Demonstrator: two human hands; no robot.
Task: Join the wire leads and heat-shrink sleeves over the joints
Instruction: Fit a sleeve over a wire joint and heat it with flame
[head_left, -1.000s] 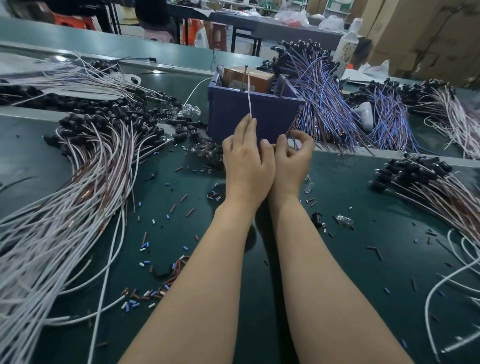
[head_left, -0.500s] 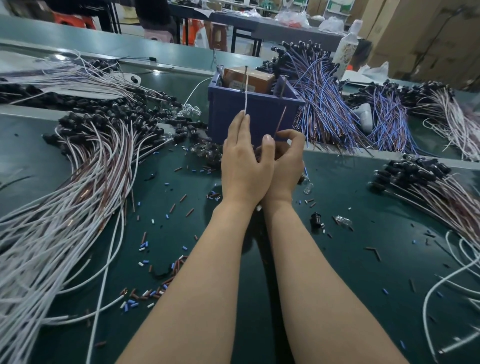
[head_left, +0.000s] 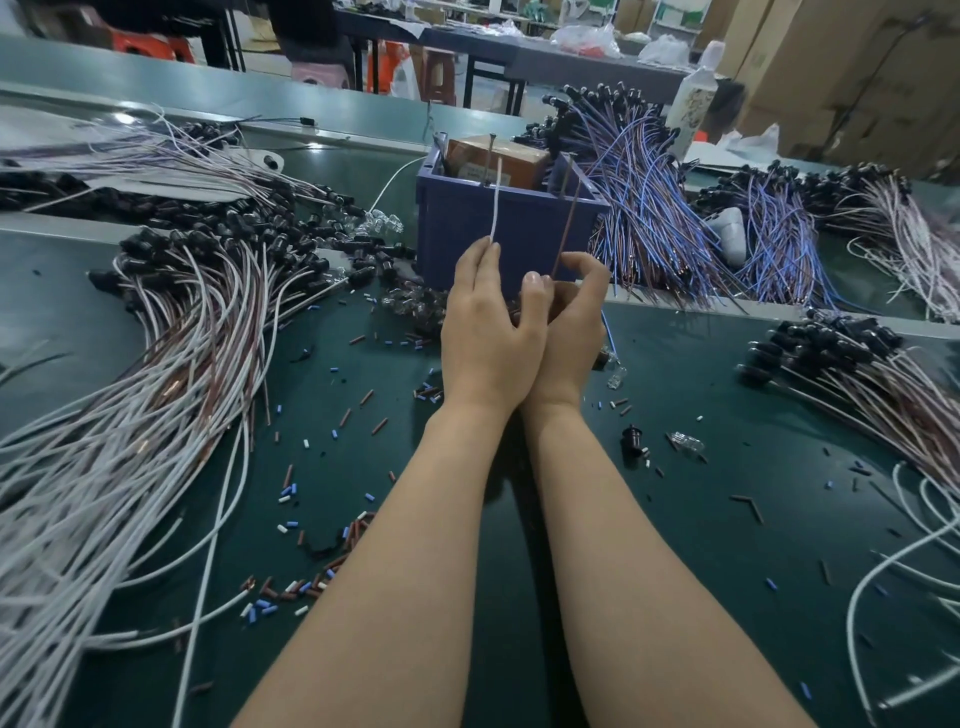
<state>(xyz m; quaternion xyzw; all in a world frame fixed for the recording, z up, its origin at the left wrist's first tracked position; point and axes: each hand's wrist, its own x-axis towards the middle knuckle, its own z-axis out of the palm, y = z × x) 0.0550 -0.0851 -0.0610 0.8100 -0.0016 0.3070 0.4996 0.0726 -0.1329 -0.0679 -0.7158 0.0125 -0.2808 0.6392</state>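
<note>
Head-camera view, a thin white wire lead (head_left: 496, 208) is held upright by the left hand (head_left: 488, 332) and a thin brown wire lead (head_left: 566, 228) is pinched in the curled right hand (head_left: 571, 322), before a blue plastic bin (head_left: 467, 223), and, the joint being hidden, joining is judged probably unfinished, with sleeving yet to be done.

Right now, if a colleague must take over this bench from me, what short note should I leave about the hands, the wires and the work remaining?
Left hand: fingers nearly straight, holds the white lead, which stands upright in front of the blue box.
Right hand: fingers curled, pinches the brown lead, also pointing up.
Both hands are pressed together above the green mat; the lower ends of the leads are hidden, so a joint cannot be confirmed.
Loose sleeve pieces lie on the mat, near left.
Likely left to do: finish the joint, slide on a sleeve, shrink it.
</note>
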